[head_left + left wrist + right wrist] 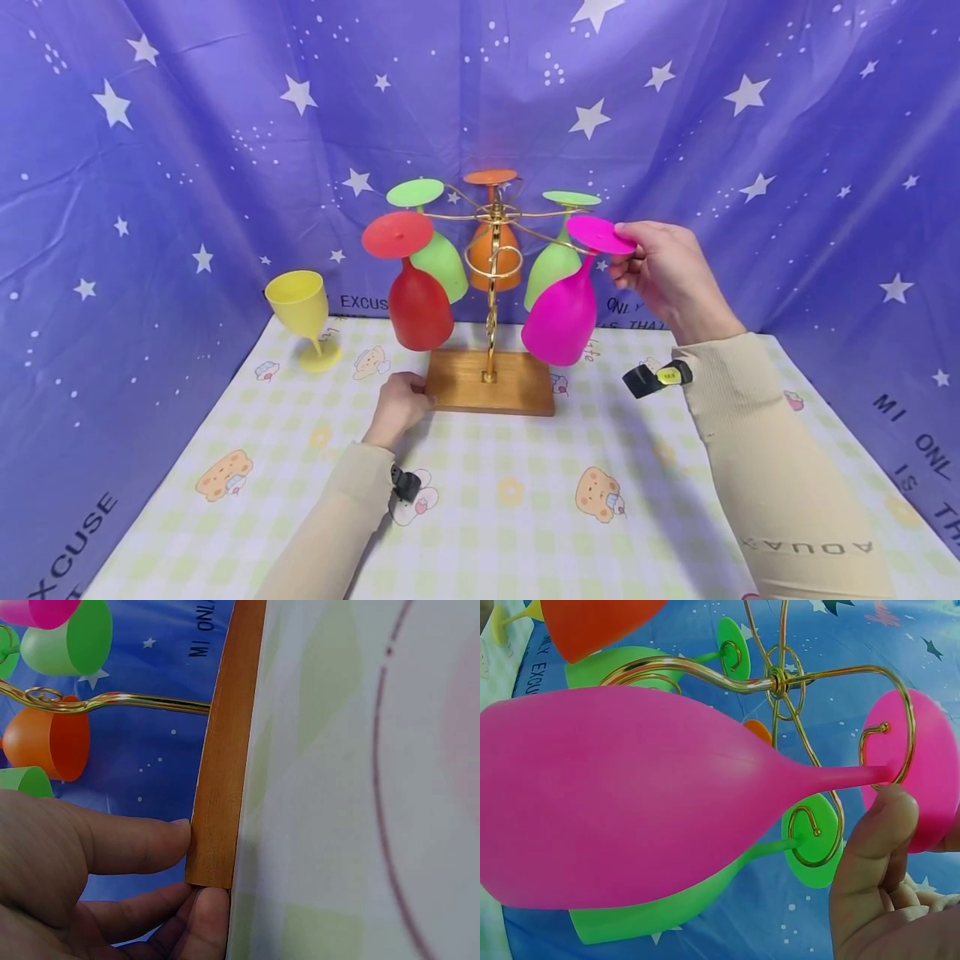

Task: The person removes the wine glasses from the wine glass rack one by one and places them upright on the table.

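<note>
In the head view a gold wire goblet rack [492,321] rises from a wooden base [480,392]. My right hand [670,268] pinches the foot of a magenta goblet [561,321], which hangs tilted, bowl down. The right wrist view shows the goblet's stem [840,777] inside a curled hook [910,735], with my thumb by the foot. My left hand [399,410] grips the base's left end between thumb and fingers, clearer in the left wrist view. Upside down on other arms hang a red goblet [422,308], an orange goblet [510,262] and two green goblets [441,265].
A yellow goblet [298,304] stands upright at the table's back left. The checked tablecloth [480,533] carries cartoon prints. A purple star-patterned curtain [480,92] surrounds the table at the back and sides. One rack loop [504,273], facing the front, holds no goblet.
</note>
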`<action>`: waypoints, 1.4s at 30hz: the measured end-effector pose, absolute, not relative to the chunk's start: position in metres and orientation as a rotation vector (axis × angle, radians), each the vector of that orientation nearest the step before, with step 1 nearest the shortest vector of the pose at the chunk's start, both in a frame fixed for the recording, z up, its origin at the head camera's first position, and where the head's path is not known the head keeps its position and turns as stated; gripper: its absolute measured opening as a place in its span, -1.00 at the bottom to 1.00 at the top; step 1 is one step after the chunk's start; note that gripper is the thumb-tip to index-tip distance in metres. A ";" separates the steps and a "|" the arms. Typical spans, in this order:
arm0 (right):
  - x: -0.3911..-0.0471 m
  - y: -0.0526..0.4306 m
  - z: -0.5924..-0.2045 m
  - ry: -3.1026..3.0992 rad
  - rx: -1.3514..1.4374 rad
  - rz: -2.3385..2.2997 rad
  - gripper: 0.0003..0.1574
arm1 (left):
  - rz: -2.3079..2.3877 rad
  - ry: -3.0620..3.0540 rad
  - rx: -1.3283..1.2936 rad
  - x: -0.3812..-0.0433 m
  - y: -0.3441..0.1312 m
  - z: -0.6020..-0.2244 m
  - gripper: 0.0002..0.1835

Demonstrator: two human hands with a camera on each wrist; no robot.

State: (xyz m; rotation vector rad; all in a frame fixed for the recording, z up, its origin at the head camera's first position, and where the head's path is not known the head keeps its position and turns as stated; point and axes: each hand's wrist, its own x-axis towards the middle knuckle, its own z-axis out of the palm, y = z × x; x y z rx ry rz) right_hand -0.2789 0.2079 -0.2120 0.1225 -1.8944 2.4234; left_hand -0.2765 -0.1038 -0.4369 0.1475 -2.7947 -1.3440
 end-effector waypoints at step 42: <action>-0.272 0.204 -0.189 -1.808 0.184 2.614 -0.90 | -1.341 -2.780 0.128 -0.275 -0.103 -0.435 -0.74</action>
